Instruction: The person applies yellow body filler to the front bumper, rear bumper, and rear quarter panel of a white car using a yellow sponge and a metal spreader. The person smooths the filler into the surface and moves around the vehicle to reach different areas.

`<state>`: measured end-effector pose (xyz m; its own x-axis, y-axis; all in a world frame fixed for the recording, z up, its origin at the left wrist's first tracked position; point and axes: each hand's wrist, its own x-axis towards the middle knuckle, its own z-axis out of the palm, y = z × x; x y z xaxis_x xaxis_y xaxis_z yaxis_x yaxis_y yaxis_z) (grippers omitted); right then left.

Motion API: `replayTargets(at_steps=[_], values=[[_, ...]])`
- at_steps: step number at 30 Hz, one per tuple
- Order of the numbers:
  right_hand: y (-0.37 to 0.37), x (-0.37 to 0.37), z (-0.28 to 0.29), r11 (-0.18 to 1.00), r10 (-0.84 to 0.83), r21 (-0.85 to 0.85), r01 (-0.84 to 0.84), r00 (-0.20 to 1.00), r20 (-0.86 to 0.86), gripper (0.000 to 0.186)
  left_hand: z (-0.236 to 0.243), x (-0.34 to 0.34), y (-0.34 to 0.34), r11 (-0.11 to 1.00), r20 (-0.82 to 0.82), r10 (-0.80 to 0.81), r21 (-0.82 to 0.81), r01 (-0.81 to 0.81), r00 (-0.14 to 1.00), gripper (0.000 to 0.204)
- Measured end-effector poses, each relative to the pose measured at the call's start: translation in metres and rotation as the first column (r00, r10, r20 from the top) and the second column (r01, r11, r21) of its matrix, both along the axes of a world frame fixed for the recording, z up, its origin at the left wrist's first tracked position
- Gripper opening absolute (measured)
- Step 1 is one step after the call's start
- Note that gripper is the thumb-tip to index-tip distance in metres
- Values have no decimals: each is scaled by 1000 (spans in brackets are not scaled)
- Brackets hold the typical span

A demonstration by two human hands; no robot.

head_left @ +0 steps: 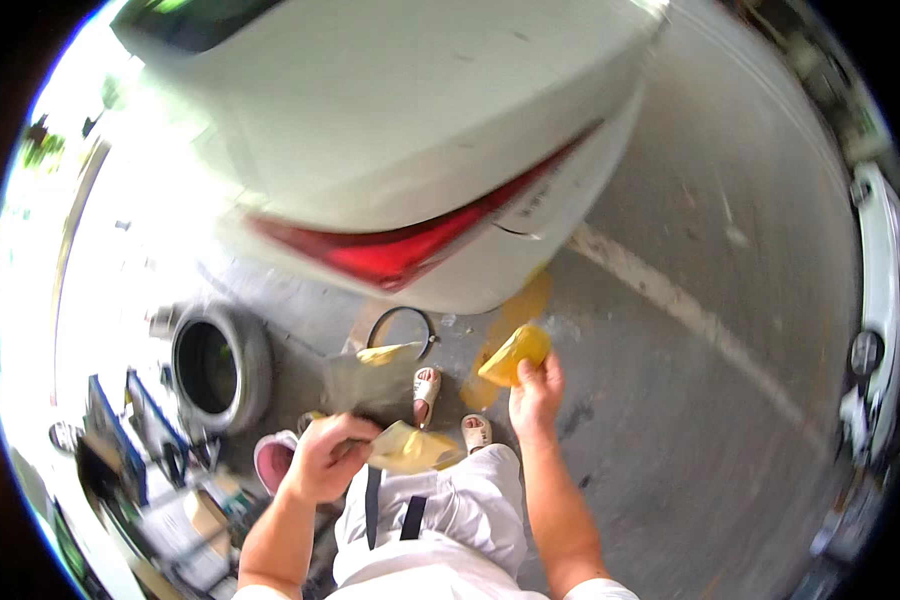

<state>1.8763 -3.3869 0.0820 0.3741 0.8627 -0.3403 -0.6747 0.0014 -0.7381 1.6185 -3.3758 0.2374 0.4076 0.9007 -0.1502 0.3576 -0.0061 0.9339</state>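
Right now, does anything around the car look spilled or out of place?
Possibly: an irregular yellow patch stands out against the grey floor between the white car and your right foot. Spilled or painted, I can't tell.

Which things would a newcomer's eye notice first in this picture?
A white car with a long red tail light fills the upper middle. Below it, the right hand holds a yellow piece; the left hand, a pale yellowish item. A tire stands at left.
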Motion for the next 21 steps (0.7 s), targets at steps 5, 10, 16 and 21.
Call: replayTargets(at_steps=[5, 10, 16, 21], values=[[69, 2, 146, 825, 439, 487, -286, 867, -234, 25, 67, 22, -49, 982, 43, 50, 182, -57, 998, 18], [69, -47, 249, 473, 795, 715, -515, 600, -95, 24, 134, 17, -108, 913, 73, 168, 366, -183, 983, 20], [-23, -137, 326, -31, 915, 813, -581, 310, 257, 25, 173, -26, -233, 739, 159, 441, 494, -458, 883, 20], [-124, -261, 366, -316, 796, 769, -556, 286, 534, 29, 190, -133, -345, 619, 171, 528, 594, -515, 832, 19]])
